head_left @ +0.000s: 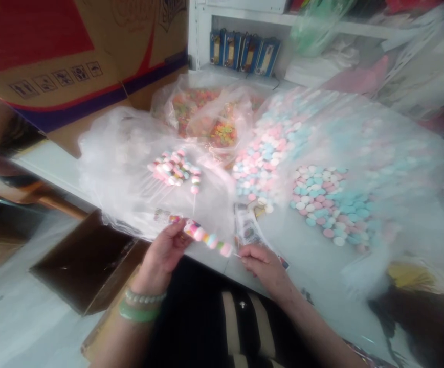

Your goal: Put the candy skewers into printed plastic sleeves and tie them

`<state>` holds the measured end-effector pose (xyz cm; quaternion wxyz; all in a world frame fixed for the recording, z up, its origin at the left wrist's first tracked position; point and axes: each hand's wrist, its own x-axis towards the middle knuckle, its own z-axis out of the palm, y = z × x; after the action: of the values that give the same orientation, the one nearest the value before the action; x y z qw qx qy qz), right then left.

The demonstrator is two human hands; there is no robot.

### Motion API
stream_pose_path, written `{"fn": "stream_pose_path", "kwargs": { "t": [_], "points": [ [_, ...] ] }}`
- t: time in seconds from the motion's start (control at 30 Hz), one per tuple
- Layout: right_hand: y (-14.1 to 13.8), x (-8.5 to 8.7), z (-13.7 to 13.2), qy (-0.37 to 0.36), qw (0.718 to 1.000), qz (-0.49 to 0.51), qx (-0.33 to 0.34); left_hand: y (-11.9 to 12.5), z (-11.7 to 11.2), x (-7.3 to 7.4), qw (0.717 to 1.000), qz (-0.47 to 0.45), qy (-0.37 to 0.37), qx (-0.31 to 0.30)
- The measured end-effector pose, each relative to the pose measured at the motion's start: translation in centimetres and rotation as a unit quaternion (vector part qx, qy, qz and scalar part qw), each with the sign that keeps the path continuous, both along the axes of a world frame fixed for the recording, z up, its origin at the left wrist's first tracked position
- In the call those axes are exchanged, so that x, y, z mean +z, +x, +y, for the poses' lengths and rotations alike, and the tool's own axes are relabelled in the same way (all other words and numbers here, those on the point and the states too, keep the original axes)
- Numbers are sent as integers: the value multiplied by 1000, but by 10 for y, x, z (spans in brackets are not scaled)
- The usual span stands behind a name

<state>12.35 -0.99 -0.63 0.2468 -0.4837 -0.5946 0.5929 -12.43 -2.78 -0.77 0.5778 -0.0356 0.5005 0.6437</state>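
Between my hands lies a candy skewer (208,239), a row of pink, yellow, blue and green pieces on a thin white stick. My left hand (170,245) pinches its upper end, where a printed colourful part shows; whether a clear wrapper covers it I cannot tell. The fingers of my right hand (262,263) close on the bare stick at the other end. Beyond my left hand, a bunch of similar candy skewers (174,167) rests on a clear plastic bag (120,153). Near my right fingers lie flat printed packets (250,230) on the white table (279,232).
Pink, white and blue candies (317,199) spill from a large clear bag at right. Behind stands a bag of small orange and green candies (225,130). A big cardboard box (103,89) is at left, an open carton (84,260) below. Shelves (245,13) hold blue boxes (245,51).
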Motion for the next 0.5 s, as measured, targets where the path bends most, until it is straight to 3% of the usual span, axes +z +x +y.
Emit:
{"fn": "stream_pose_path", "kwargs": {
  "t": [0.07,0.13,0.33,0.5],
  "points": [
    [-1,1,0,-116,992,34,-33,1,1,0,1000,13,3,0],
    [-3,3,0,-173,979,73,-73,2,1,1,999,40,8,-14],
    [-5,10,4,-230,956,134,-127,-2,-1,-2,995,88,-13,-51],
    [-4,7,4,-261,950,133,-109,-3,-2,-5,993,84,-9,-78]
  ]
}}
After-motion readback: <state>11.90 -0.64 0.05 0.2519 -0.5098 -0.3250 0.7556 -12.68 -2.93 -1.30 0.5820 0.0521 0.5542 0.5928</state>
